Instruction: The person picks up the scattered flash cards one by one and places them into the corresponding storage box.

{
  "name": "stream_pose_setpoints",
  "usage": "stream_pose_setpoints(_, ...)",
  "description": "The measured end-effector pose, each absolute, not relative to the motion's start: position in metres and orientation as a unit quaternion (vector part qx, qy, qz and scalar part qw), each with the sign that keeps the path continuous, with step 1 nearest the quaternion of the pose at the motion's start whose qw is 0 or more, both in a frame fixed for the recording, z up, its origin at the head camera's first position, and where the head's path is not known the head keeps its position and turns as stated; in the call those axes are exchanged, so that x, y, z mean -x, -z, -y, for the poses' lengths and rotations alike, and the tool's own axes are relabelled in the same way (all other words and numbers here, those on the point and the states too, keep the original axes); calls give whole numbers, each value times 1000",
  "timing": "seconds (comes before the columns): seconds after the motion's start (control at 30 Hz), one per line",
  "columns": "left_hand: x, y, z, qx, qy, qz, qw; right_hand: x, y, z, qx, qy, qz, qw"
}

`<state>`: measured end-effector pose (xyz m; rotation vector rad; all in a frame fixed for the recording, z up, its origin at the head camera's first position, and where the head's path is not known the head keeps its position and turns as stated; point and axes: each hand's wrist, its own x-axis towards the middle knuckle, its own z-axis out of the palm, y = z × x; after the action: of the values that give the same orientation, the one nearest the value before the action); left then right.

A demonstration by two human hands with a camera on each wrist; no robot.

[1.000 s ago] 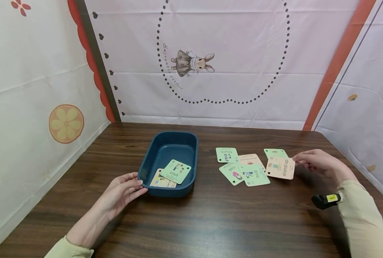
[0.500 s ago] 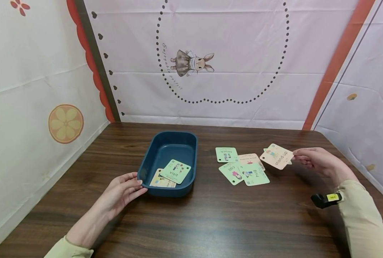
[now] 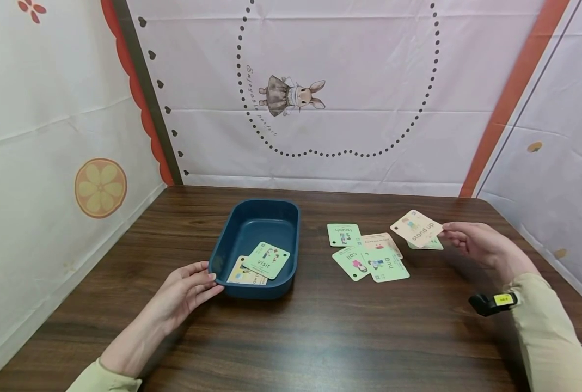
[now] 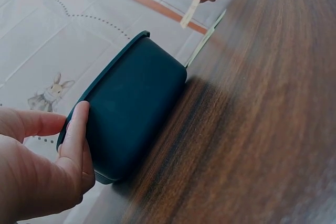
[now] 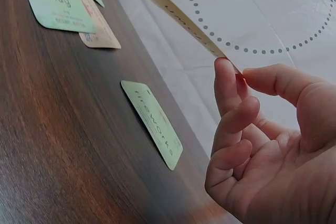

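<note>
My right hand [image 3: 472, 242] pinches a cream "stand up" card [image 3: 416, 227] by its corner and holds it above the table; the right wrist view shows the card [image 5: 190, 26] edge-on between thumb and fingers [image 5: 229, 95]. A green card [image 3: 430, 244] [image 5: 153, 123] lies flat below it. My left hand [image 3: 188, 288] rests against the near left corner of a dark blue tub [image 3: 232, 242], with its fingers [image 4: 79, 135] straight along the tub wall [image 4: 136, 100]. Inside the tub lie a green "visit" card [image 3: 266, 260] and a yellow card [image 3: 242, 275] under it.
Several cards lie between tub and right hand: green "touch" [image 3: 344, 234], cream [image 3: 381, 240], green "call" [image 3: 352, 262] and green "hug" [image 3: 387, 265] [image 5: 58, 1]. Printed sheets wall in the brown wooden table [image 3: 320, 332] on the left, back and right.
My right hand has lifted the "stand up" card off the table and raised it a little towards the back, uncovering the green card beneath. The left hand and tub stay still.
</note>
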<state>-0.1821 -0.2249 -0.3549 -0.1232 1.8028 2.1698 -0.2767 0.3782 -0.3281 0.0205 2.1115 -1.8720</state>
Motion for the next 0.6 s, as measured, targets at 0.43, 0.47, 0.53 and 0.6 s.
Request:
stream_pose_setpoints(0.43,182,355,225,41,-757,-633,157,276,324,-376,-27,692,-702,164)
stream_pose_setpoints(0.47,182,355,225,41,-757,-633,157,276,324,-375,-26,696,-699,164)
stream_pose_setpoints(0.53,183,356,225,43,-757,-633,157,276,323,-375,-26,706,-689,163)
stream_pose_setpoints(0.6,183,356,225,45,-757,-632,157,276,322,-375,-25,716,-679,160)
